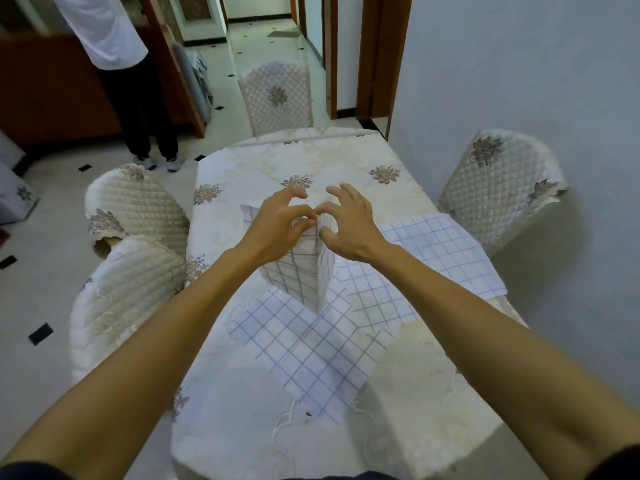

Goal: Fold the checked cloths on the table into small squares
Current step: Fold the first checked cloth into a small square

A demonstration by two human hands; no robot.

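Both hands, the left hand (277,223) and right hand (349,226), are pinching the top edge of a checked cloth (298,271), hanging it above the table (242,393); more checked cloths (311,348) are lying under it.

Matt checked cloth (294,271); quilted chair covers (138,202); glossy floor tiles (41,282)
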